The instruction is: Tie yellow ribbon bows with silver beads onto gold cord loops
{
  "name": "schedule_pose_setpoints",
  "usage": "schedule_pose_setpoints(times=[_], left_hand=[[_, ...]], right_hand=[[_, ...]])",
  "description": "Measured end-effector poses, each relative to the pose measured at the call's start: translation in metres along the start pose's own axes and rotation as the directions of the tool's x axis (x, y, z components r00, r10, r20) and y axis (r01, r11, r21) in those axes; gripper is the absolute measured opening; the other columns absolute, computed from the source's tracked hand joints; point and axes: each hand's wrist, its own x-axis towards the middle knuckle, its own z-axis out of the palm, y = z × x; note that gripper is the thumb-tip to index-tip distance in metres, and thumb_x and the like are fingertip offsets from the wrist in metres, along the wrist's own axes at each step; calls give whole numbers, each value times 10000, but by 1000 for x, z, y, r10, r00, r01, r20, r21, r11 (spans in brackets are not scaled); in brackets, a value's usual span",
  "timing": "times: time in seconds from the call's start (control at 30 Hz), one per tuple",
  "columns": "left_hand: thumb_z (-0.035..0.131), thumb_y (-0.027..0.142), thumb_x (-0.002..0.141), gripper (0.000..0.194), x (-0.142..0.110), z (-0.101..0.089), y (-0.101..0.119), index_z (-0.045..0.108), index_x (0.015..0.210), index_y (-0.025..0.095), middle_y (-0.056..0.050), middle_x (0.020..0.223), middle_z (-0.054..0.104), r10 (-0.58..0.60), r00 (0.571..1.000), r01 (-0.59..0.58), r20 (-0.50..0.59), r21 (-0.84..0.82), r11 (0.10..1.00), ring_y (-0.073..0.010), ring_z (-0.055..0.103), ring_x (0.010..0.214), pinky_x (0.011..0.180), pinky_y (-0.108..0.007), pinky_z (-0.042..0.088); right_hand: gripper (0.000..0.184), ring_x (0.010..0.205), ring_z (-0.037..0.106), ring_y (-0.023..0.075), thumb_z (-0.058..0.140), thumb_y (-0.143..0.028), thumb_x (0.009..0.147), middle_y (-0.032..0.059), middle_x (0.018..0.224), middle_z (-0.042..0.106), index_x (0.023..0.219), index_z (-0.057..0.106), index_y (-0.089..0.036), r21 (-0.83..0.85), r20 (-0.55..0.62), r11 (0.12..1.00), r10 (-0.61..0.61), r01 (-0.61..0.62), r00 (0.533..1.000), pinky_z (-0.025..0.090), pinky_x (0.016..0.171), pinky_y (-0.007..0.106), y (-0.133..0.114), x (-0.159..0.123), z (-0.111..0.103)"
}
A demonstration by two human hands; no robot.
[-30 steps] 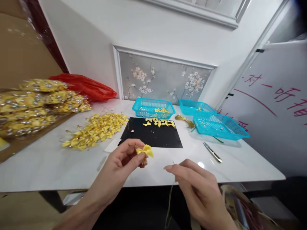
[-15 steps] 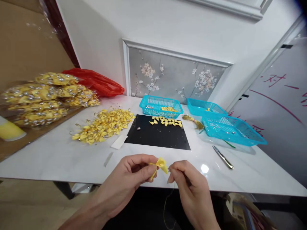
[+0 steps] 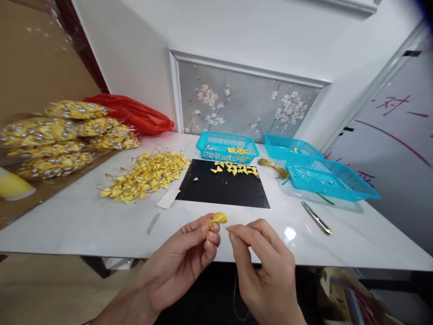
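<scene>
My left hand point(image 3: 189, 257) pinches a small yellow ribbon bow point(image 3: 218, 219) between thumb and fingertips, just over the near edge of the white table point(image 3: 84, 225). My right hand point(image 3: 264, 266) is right beside it, thumb and forefinger pinched on a thin needle pointing at the bow, with a gold thread point(image 3: 237, 298) hanging down from it below the table edge. The two hands nearly touch.
A black mat point(image 3: 226, 192) with several yellow bows lies mid-table. A heap of finished bows point(image 3: 145, 176) is to its left, bagged bows point(image 3: 57, 140) and a red bag point(image 3: 131, 115) far left. Three blue baskets point(image 3: 331, 180) stand behind and right, metal snips point(image 3: 316, 217) near them.
My hands came together: the right hand brought the needle up to the bow, and the left hand turned the bow and drew it slightly nearer. The view shifted a little.
</scene>
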Motion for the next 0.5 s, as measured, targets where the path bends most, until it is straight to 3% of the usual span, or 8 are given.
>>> schedule_pose_setpoints(times=[0.2,0.37,0.5], left_hand=[[499,-68,879,287,-1,1,-1,749,796,45,-92,707,701,2,1000,-2,-7,12,1000,-101,702,606,573,-139,598],[740,-12,750,134,-1,-2,-1,776,819,97,-85,733,745,93,996,-92,-6,120,988,-113,710,640,616,-157,609],[916,105,550,263,0,-3,-3,790,780,125,-57,694,754,141,990,-136,-13,200,970,-102,693,615,612,-140,598]], right_hand=[[175,656,541,120,529,-40,894,40,741,534,930,675,-130,-24,39,999,-25,25,999,483,593,240,-4,7,-1],[172,644,524,115,521,-25,887,37,729,528,875,659,-127,-27,65,999,-25,27,998,469,588,237,-7,6,-3],[178,632,513,108,518,-14,878,35,724,523,857,662,-116,-17,71,1000,-12,13,997,459,578,232,-8,5,-4]])
